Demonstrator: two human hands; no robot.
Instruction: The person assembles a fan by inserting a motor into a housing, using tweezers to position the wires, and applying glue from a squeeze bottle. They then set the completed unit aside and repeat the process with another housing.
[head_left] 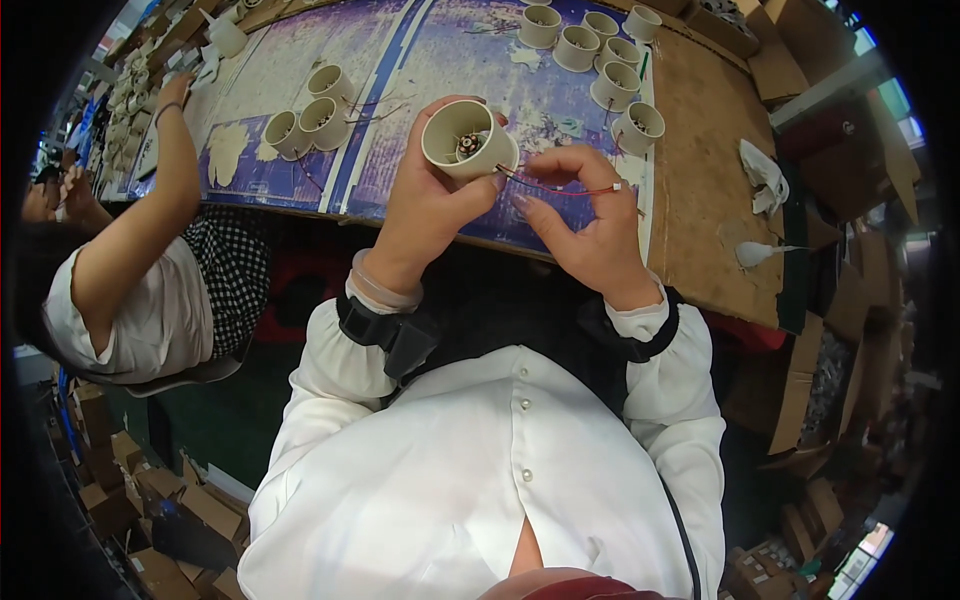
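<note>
My left hand (425, 205) is wrapped around a cream plastic cup-shaped housing (461, 160), tilted so its round mouth faces up toward me. Inside the housing sits a small dark round part with copper-coloured bits (468, 146). Thin red and dark wires (545, 186) come out at its flanged base and end in a small white connector (617, 187). Just right of the housing is my right hand (600, 225), thumb and forefinger apart, with the wires crossing in front of its fingers. Its other fingers are partly hidden.
Similar cream housings stand on the blue-purple table sheet (400, 150), a group (322, 120) at left and several (618, 85) at far right. Brown cardboard (705, 180) bears a crumpled white tissue (765, 178) and a white nozzle bottle (757, 254). A co-worker's arm (178, 165) reaches over the table at left.
</note>
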